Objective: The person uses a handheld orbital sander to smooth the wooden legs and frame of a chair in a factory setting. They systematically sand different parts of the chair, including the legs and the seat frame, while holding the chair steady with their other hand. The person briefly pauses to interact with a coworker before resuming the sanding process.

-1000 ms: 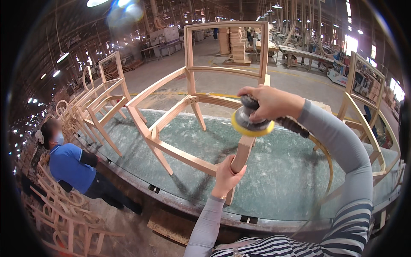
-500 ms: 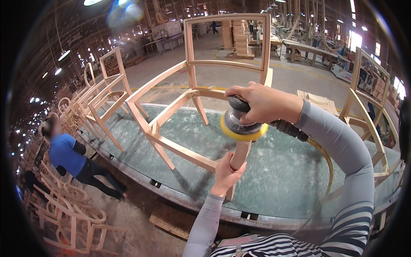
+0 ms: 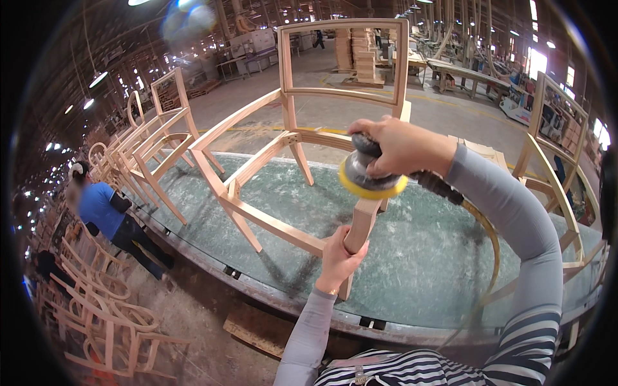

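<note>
A bare wooden armchair frame point(image 3: 261, 220) stands on the green-topped workbench point(image 3: 425, 270) in front of me. My left hand point(image 3: 342, 257) is wrapped round its near right arm, close to the front post. My right hand point(image 3: 405, 151) grips a palm sander point(image 3: 372, 168) from above, fingers closed on its dark grey top. The sander's yellow pad is tilted and sits over the chair's armrest point(image 3: 364, 217), just behind the end of the rail. Whether the pad touches the wood I cannot tell.
A yellowish hose point(image 3: 494, 251) runs from the sander down across the bench. More chair frames stand at the left point(image 3: 161, 148) and right point(image 3: 553, 174). A person in a blue shirt point(image 3: 103, 209) stands beyond the bench's left edge, near piled curved chair parts point(image 3: 116, 315).
The sander has risen slightly and moved a little right and away, baring the front end of the armrest. My left hand stays in place. The person in blue has shifted position.
</note>
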### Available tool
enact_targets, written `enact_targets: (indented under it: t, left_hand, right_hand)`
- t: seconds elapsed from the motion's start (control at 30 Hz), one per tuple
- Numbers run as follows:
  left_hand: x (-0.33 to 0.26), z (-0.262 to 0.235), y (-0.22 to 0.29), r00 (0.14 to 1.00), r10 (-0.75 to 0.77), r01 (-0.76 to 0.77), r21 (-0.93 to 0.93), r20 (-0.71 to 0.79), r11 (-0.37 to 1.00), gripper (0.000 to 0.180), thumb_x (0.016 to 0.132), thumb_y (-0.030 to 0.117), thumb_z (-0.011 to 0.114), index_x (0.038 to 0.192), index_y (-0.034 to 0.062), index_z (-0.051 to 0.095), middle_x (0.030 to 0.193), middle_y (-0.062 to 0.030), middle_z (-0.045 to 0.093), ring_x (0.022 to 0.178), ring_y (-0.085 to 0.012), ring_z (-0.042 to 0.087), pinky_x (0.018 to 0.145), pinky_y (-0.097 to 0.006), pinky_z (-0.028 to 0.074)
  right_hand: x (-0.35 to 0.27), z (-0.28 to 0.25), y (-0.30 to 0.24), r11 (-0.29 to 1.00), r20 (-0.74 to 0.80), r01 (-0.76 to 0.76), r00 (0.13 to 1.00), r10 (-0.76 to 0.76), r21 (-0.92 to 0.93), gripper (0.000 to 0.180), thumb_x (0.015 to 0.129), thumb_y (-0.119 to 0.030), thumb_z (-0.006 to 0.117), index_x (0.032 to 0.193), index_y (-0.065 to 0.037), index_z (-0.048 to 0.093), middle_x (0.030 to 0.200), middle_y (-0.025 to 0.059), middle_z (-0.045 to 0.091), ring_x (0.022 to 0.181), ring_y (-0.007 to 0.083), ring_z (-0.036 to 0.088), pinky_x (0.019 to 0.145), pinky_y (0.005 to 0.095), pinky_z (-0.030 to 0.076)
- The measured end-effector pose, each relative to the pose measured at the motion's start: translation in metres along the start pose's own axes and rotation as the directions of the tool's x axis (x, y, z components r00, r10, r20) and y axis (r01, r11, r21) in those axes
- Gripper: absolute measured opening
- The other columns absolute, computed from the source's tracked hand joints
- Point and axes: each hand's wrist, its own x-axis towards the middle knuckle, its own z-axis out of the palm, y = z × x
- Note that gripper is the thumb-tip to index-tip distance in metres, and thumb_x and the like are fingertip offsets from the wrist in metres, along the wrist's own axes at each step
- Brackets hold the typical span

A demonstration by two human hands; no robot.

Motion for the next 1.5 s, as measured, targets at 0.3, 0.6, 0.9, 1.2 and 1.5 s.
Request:
enact_targets:
  t: [0.3, 0.6, 0.9, 1.2, 1.5]
  left_hand:
    - [0.002, 0.003, 0.002, 1.0, 0.011, -0.011, 0.009, 0.003, 1.0, 0.03, 0.079, 0.016, 0.074, 0.102, 0.0051, 0.057, 0.084, -0.0093, 0.064, 0.074, -0.0217, 0.063, 0.067, -0.034, 0.05]
    - [-0.003, 0.0, -0.006, 0.999, 0.007, -0.007, -0.008, -0.032, 1.0, 0.031, 0.078, 0.017, 0.075, 0.1, 0.0053, 0.056, 0.081, -0.0095, 0.063, 0.073, -0.0223, 0.063, 0.066, -0.034, 0.049]
    - [0.0, 0.0, -0.004, 0.999, 0.03, -0.03, 0.019, -0.031, 0.999, 0.032, 0.078, 0.016, 0.075, 0.101, 0.0047, 0.056, 0.082, -0.0102, 0.064, 0.073, -0.0222, 0.064, 0.065, -0.034, 0.049]
    - [0.001, 0.003, -0.004, 0.998, 0.035, -0.036, 0.012, 0.046, 0.999, 0.036, 0.079, 0.017, 0.075, 0.105, 0.0034, 0.055, 0.087, -0.0116, 0.065, 0.078, -0.0219, 0.064, 0.069, -0.034, 0.05]
    - [-0.002, -0.04, -0.015, 0.945, 0.008, -0.134, 0.367, 0.326, 0.921, 0.073, 0.07, 0.03, 0.083, 0.131, 0.0069, 0.048, 0.129, -0.017, 0.052, 0.126, -0.0302, 0.046, 0.102, -0.048, 0.038]
  right_hand:
    - [0.012, -0.004, 0.021, 0.997, -0.102, -0.029, 0.995, 0.021, -0.073, 0.071, 0.069, -0.022, 0.074, 0.133, -0.01, 0.046, 0.098, 0.0226, 0.066, 0.091, 0.036, 0.065, 0.085, 0.0414, 0.052]
    - [0.008, 0.006, -0.015, 0.998, 0.011, 0.052, 0.999, -0.052, -0.025, 0.073, 0.068, -0.021, 0.074, 0.135, -0.012, 0.046, 0.106, 0.0253, 0.061, 0.098, 0.0393, 0.062, 0.086, 0.0411, 0.052]
    - [0.009, 0.006, 0.013, 0.998, -0.045, 0.062, 0.997, -0.063, -0.023, 0.071, 0.067, -0.022, 0.073, 0.132, -0.01, 0.048, 0.103, 0.0253, 0.063, 0.095, 0.0386, 0.064, 0.086, 0.0405, 0.052]
    - [0.006, -0.009, 0.055, 0.995, -0.207, -0.098, 0.974, 0.088, -0.037, 0.07, 0.064, -0.021, 0.071, 0.131, -0.013, 0.051, 0.103, 0.0224, 0.066, 0.099, 0.0392, 0.064, 0.087, 0.0431, 0.051]
    - [-0.087, 0.087, 0.101, 0.794, -0.801, 0.352, 0.538, 0.262, 0.496, 0.072, 0.072, -0.009, 0.076, 0.136, -0.008, 0.045, 0.123, 0.0167, 0.053, 0.114, 0.0258, 0.054, 0.098, 0.0339, 0.044]
